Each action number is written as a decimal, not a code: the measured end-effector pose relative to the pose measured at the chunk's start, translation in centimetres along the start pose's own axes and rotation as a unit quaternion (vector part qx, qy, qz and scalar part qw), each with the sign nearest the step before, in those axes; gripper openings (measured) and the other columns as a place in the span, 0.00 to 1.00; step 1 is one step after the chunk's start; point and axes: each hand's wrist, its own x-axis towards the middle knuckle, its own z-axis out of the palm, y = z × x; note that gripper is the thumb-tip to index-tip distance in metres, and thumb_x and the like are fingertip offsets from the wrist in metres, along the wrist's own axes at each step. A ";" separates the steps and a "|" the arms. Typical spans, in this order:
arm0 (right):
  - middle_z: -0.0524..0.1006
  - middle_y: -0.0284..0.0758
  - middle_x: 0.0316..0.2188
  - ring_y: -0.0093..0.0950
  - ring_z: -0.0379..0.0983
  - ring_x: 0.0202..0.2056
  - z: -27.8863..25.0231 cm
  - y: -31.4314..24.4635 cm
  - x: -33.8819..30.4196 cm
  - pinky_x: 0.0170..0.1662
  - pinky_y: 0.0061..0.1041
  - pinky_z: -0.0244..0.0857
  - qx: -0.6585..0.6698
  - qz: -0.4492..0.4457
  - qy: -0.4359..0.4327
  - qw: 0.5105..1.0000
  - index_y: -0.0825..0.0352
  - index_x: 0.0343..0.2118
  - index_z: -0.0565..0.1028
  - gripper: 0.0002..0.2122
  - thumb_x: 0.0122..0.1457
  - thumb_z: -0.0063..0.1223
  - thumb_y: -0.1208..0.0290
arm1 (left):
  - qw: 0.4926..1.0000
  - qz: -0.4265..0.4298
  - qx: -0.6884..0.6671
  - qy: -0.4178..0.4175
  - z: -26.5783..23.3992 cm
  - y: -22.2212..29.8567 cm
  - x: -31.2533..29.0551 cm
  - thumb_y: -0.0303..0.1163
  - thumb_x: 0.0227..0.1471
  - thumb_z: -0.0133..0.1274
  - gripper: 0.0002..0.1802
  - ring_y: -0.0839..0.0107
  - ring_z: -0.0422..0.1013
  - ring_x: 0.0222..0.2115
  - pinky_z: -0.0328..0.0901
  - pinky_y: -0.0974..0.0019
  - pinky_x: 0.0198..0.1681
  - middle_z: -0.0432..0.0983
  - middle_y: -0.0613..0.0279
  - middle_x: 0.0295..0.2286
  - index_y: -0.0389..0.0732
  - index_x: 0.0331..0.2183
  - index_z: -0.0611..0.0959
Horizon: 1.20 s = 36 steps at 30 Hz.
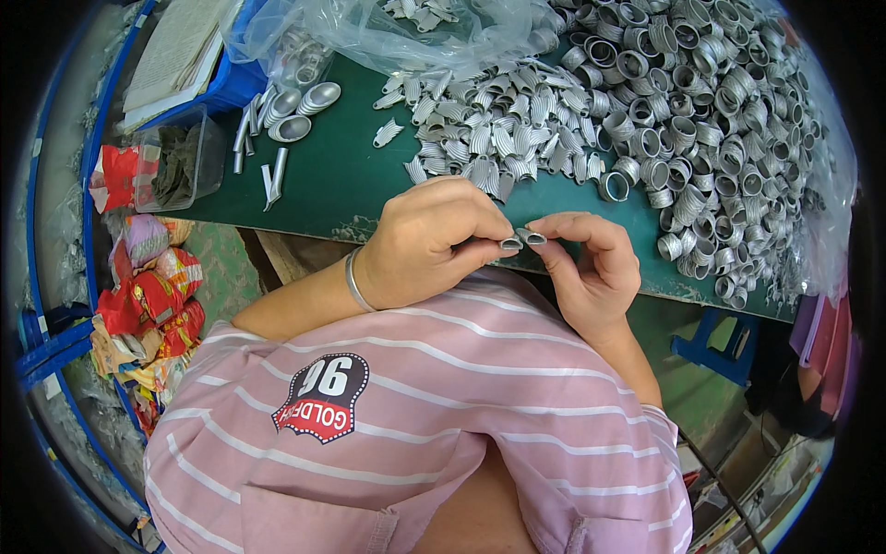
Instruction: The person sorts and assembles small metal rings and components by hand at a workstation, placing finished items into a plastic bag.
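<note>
My left hand [441,226], with a metal bangle on its wrist, pinches a small silvery metal piece [510,245] between thumb and forefinger. Opposite it, my right hand [598,268] pinches a second small curved metal piece [532,237] the same way. The two pieces are end to end at the table's near edge; whether they touch is hard to make out. Just beyond my hands lies a heap of flat, ridged silvery metal pieces [498,138]. To its right spreads a big pile of ridged metal rings [701,138]. Fingers cover most of both held pieces.
On the green table [323,194] at left lie oval-ended metal parts [292,128] and short tubes [276,180]. A clear plastic box [205,166] and a blue bin [208,92] with papers stand beyond. Plastic bags [369,32] lie behind; a blue stool [715,346] stands below right.
</note>
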 end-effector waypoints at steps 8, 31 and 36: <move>0.78 0.39 0.28 0.28 0.76 0.27 0.0 0.1 0.2 0.29 0.21 0.70 0.004 -0.032 -0.005 0.999 0.72 0.31 0.72 0.11 0.44 0.58 0.89 | 1.000 -0.005 -0.023 -0.002 0.1 -0.1 -0.1 0.18 0.34 0.63 0.11 0.68 0.74 0.26 0.68 0.71 0.27 0.78 0.57 0.27 0.37 0.26 0.81; 0.78 0.43 0.31 0.27 0.77 0.29 0.3 -0.2 -0.9 0.32 0.21 0.71 0.051 0.026 -0.044 0.997 0.72 0.29 0.71 0.08 0.47 0.55 0.88 | 0.999 0.032 0.008 -0.008 0.6 -0.3 -0.5 0.20 0.32 0.64 0.13 0.66 0.72 0.22 0.67 0.69 0.23 0.74 0.60 0.26 0.38 0.22 0.76; 0.78 0.43 0.31 0.28 0.76 0.29 0.3 0.0 -0.6 0.30 0.21 0.71 0.048 -0.003 -0.050 0.998 0.72 0.29 0.72 0.08 0.46 0.56 0.88 | 1.000 0.012 -0.008 -0.009 0.6 -0.2 -0.6 0.19 0.33 0.65 0.12 0.68 0.72 0.23 0.67 0.70 0.24 0.74 0.59 0.26 0.37 0.22 0.77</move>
